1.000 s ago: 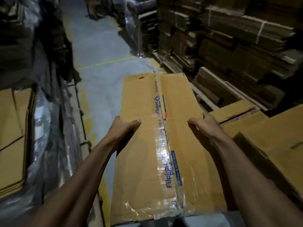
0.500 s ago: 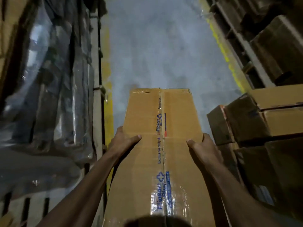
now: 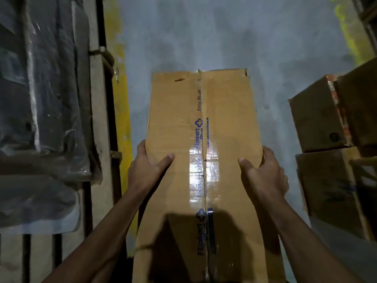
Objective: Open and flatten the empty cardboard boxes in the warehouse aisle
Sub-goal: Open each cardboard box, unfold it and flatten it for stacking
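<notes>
While both hands are gripping its long sides, a tall cardboard box (image 3: 204, 160) is hanging over the grey aisle floor (image 3: 224, 37), its taped seam (clear tape printed with blue lettering) facing the camera. The left hand (image 3: 146, 170) is clasping the left edge, thumb lying across the front panel and fingers curling behind; the right hand (image 3: 263, 174) is mirroring that hold on the right edge. Plastic-wrapped stacks (image 3: 40, 99) are sitting on wooden pallets (image 3: 100, 119) to the left beside a yellow floor line (image 3: 122, 99), and other brown cartons (image 3: 326, 139) are standing piled at right.
</notes>
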The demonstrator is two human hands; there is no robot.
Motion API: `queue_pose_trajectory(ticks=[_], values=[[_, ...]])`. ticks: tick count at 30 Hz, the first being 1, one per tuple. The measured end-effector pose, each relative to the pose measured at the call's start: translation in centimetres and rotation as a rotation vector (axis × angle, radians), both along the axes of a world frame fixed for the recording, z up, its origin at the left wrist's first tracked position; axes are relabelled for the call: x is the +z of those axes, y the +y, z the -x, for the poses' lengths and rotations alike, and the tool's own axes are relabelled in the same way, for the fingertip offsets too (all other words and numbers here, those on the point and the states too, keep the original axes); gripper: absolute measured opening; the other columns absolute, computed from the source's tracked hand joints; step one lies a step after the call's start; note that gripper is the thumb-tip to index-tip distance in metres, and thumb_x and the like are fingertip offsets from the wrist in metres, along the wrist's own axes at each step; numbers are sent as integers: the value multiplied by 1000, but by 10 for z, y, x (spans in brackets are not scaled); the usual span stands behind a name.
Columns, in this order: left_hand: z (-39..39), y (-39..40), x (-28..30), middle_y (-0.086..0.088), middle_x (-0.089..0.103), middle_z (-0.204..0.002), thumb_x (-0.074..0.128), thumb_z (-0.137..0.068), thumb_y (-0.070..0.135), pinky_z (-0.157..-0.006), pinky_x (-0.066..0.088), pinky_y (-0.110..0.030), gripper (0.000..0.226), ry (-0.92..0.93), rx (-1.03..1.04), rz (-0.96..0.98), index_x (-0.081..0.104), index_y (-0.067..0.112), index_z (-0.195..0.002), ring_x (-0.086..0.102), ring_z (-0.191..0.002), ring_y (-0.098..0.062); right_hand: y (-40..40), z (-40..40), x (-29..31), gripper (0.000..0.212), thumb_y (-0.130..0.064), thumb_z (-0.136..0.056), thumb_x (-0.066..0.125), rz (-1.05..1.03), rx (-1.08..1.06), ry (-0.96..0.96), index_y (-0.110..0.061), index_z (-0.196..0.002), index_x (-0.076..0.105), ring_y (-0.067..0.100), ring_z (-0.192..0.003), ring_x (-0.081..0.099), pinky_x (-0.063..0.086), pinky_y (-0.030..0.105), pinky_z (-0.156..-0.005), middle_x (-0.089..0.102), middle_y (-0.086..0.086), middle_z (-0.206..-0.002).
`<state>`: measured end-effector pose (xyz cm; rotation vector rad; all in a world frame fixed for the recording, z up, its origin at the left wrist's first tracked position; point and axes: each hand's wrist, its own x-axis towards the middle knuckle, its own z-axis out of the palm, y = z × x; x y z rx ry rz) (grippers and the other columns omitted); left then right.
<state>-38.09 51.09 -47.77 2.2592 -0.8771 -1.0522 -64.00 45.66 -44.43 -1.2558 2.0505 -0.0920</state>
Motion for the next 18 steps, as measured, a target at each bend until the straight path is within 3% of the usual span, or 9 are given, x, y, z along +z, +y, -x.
queue_pose_trajectory(ticks=[3, 7, 12, 15, 18], values=[[-11, 13, -17, 17, 59, -109, 78, -74, 56, -85, 46, -32, 77, -17, 1, 34, 44, 29, -137, 60, -101, -14, 14, -13, -12, 64, -48, -92, 64, 30, -8, -7, -24, -146, 40, 37, -121, 52, 38, 47, -101, 59, 10, -134], [-24, 29, -27, 16, 60, -113, 69, -60, 71, -94, 51, -39, 93, -5, 2, 59, 43, 29, -139, 63, -109, -18, 35, -25, -24, 65, -50, -92, 63, 62, -8, 9, -24, -146, 38, 37, -117, 54, 39, 46, -99, 60, 10, -131], [-35, 31, -37, 21, 63, -108, 71, -59, 69, -98, 51, -41, 80, 38, -11, 117, 48, 34, -128, 64, -108, -15, 41, -25, -37, 62, -57, -90, 60, 117, 12, -6, -27, -142, 41, 36, -117, 54, 40, 48, -98, 60, 7, -129], [-36, 33, -41, 30, 58, -103, 79, -72, 57, -93, 50, -35, 64, 98, -32, 138, 44, 37, -121, 63, -103, -11, 45, -20, -41, 62, -64, -89, 55, 139, 4, -26, -29, -139, 44, 35, -118, 53, 40, 48, -99, 60, 5, -130], [-31, 44, -39, 26, 57, -105, 77, -84, 40, -80, 48, -23, 57, 184, -64, 190, 43, 31, -129, 61, -95, 1, 54, -9, -38, 66, -70, -88, 50, 140, 10, -38, -30, -139, 44, 37, -121, 52, 43, 49, -100, 58, 7, -134]])
